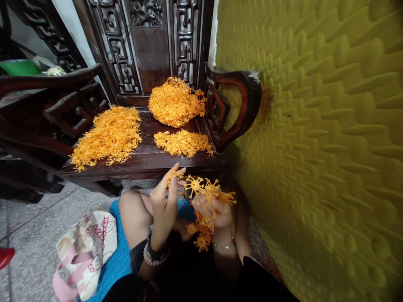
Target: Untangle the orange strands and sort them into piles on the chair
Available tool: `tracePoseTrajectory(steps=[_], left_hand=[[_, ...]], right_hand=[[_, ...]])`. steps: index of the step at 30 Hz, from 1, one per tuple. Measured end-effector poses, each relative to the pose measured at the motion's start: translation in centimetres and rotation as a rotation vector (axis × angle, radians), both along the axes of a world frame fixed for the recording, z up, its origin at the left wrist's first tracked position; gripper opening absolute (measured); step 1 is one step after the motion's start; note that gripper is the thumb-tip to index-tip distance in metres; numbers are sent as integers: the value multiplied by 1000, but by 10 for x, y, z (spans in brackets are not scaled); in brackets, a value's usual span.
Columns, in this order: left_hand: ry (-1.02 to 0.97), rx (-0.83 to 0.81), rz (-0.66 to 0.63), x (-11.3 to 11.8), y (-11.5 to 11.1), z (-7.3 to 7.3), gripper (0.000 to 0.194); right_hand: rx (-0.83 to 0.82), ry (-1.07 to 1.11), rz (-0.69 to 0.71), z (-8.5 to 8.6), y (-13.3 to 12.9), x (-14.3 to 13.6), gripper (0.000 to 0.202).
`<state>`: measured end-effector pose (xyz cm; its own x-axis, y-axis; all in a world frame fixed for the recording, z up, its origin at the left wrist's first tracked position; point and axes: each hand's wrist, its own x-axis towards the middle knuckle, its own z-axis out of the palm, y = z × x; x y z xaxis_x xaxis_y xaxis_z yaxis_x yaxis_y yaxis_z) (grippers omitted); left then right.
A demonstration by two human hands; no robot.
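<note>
My left hand (165, 201) is raised in front of the chair seat, thumb and fingers closed around a small orange plastic piece (175, 178) with branching arms. Just to its right, my right hand (220, 212) is closed on a bunch of orange star-shaped plastic pieces (203, 241), some sticking out above the fist and others dangling below it. One star with a round hub (194, 184) shows clearly between the two hands. Similar pieces lie on the seat in a wide left pile (110, 136), a tall back pile (176, 102) and a smaller front pile (184, 142).
The dark carved wooden chair (151, 161) has curved armrests, the right one (248, 100) near a yellow textured wall (315, 147). A white cloth bag (105, 235) with pink straps lies on a blue mat (118, 264) at the lower left. Something red (6, 256) lies at the left edge.
</note>
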<state>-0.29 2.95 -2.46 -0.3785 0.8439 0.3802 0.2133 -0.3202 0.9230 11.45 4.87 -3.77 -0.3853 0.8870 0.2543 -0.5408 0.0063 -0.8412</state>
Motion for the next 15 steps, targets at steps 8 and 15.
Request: tracePoseTrajectory(steps=[8, 15], left_hand=[[-276, -47, -149, -4, 0, 4, 18], [-663, -188, -375, -9, 3, -9, 44]], right_hand=[[-112, -83, -78, 4, -3, -3, 57], [-148, -213, -154, 1, 0, 0, 48]])
